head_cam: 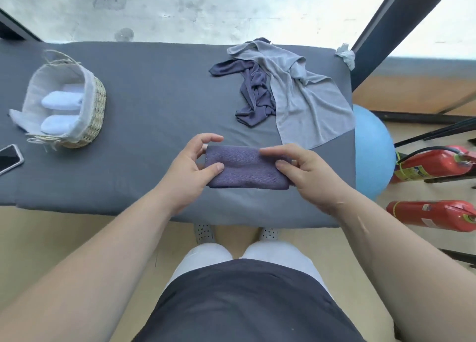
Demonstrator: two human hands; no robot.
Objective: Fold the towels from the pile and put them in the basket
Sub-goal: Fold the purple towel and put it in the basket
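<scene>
The folded purple towel (247, 167) is a flat, wide rectangle at the near middle of the grey worktop (144, 140), right in front of me, and I hold it at both ends. My left hand (192, 171) is at its left end, thumb pressed on the top face and forefinger curled over the far left corner, so my fingers (211, 137) are clamped on the cloth. My right hand (306, 176) does the same at the right end, with the thumb on top and the forefinger laid along the far edge. Both forearms reach in from the near corners, wrists bent inward toward each other.

My right hand covers the towel's right end, and whatever fingers lie under the cloth are out of sight. I cannot tell whether the towel rests on the worktop or is lifted just off it.

At the far right lies the pile: a crumpled grey towel (304, 97) partly over a dark purple towel (255, 94); the grey one hangs toward the right edge. At the far left, well apart from my hands, stands the wicker basket (96, 107) with a cloth liner, holding two pale folded towels (60, 102) side by side; the liner hides their far ends. A phone (9, 158) lies near the basket, cut off by the left edge. Beyond the worktop's right end are a blue ball (373, 151) and two red fire extinguishers (432, 166), both cut off at the right.
</scene>
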